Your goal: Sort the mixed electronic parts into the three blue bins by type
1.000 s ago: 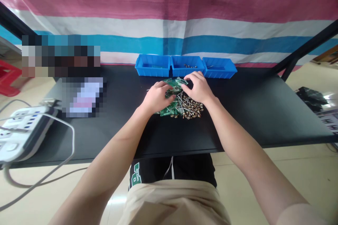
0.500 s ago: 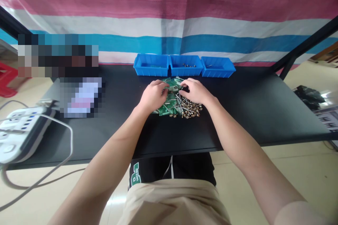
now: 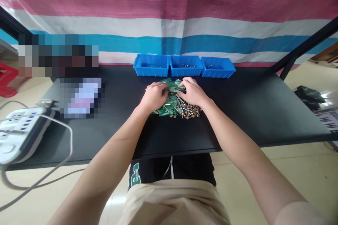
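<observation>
1. Far left, a white power strip is sitting on the black table, cables trailing off it.
2. Next over, a pixelated patch is covering something pale and flat, so no idea what that is.
3. The left blue bin is standing behind the pile; can't really make out what it's holding.
4. Your left hand is resting at the pile's left side, fingers curling inward. Can't tell if they're gripping anything.
5. Green packets are lying in a heap between your hands.
6. The middle blue bin is holding a few small brassy bits.
7. Metal pins with brassy heads are piling against the packets, on your near right.
8. Your right hand is arching over the pile's right side, thumb and fingers spreading apart; can't tell if they're pinching anything.
9. The right blue bin is holding a thin pin.
</observation>
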Demonstrator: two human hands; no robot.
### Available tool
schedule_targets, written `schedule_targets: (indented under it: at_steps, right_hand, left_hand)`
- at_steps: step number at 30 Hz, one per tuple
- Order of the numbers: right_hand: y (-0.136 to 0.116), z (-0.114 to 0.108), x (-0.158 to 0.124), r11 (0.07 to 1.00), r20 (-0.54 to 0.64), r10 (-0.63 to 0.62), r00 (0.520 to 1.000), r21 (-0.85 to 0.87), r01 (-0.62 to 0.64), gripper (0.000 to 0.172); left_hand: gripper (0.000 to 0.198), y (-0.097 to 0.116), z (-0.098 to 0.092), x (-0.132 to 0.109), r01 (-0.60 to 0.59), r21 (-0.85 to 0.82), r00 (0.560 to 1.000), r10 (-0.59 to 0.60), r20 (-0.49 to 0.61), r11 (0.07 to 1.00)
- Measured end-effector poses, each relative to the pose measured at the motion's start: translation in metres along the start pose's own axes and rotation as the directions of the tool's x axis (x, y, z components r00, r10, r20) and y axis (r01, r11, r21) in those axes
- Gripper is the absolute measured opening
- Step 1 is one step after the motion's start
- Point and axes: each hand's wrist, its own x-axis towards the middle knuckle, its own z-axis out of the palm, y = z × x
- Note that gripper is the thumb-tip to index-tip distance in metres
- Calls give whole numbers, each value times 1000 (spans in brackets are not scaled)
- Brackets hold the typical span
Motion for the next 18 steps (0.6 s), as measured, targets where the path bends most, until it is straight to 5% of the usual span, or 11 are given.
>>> schedule_targets:
  at_steps: [10,18]
  right_hand:
    - [0,1,2,996,-54,-28,998,80,32,14]
    - [-3,-3,-1,992,-60,-53,997,111,60,24]
  left_hand:
    - [24,6,-5,-2,20,-145,989,-40,-140,989]
    - [23,12,-10,-4,76,-220,930,-148,-337,973]
